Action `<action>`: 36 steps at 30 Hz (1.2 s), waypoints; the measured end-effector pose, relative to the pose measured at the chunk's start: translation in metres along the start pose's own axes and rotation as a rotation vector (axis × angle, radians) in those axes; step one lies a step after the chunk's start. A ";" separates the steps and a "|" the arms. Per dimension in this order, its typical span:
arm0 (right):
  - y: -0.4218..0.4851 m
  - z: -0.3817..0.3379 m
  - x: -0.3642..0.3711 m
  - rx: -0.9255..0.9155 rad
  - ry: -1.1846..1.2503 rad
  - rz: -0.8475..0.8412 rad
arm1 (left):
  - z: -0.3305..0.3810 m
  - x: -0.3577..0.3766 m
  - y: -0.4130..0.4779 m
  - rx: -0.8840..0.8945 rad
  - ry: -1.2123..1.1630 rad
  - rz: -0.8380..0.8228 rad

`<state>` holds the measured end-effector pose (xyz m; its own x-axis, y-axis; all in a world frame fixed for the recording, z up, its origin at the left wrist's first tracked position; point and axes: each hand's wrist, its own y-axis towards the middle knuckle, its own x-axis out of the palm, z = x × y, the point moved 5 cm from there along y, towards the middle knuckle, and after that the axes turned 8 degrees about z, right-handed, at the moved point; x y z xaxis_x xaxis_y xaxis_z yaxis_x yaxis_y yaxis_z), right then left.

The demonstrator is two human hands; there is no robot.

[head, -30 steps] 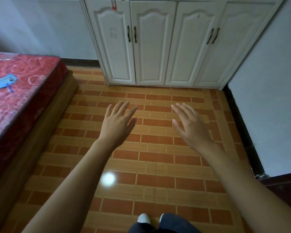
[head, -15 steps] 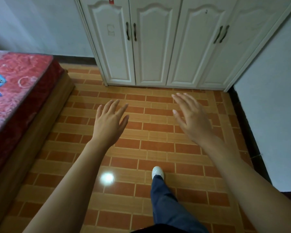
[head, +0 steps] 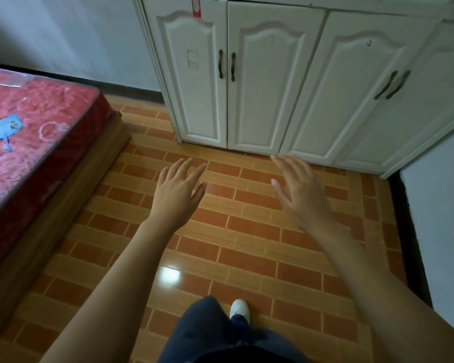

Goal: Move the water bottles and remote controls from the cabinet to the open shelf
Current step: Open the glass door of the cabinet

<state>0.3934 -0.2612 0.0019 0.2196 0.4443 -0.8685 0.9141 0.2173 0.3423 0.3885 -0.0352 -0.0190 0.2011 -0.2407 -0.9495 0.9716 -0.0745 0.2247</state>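
Note:
A white cabinet (head: 260,82) stands against the wall ahead, its panelled doors all closed, with dark handles (head: 227,65) on the left pair and more handles (head: 392,85) on the right pair. No water bottles or remote controls show. My left hand (head: 177,191) is stretched out over the tiled floor, fingers apart and empty, short of the cabinet's base. My right hand (head: 299,189) is also empty with fingers spread, its fingertips near the bottom edge of the cabinet doors.
A bed with a red mattress (head: 34,132) on a wooden base fills the left side, with a blue tag (head: 3,129) lying on it. Orange brick-pattern tiles (head: 247,247) cover the floor. A white wall (head: 440,218) juts in at the right. My leg and white shoe (head: 239,309) are below.
I have stepped closer to the cabinet, which now looms larger. Both hands stay open and have moved forward toward the cabinet's base.

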 end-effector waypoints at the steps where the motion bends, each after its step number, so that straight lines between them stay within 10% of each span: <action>1: 0.011 0.004 0.003 -0.003 -0.001 -0.003 | -0.003 0.002 0.012 -0.006 -0.002 0.007; 36: 0.500 0.133 0.139 -0.114 0.018 -0.031 | -0.112 0.097 0.497 -0.092 0.014 0.024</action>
<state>0.9265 -0.2058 0.0047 0.1847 0.4515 -0.8729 0.8756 0.3277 0.3548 0.9045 0.0129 -0.0242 0.2255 -0.2275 -0.9473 0.9737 0.0204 0.2269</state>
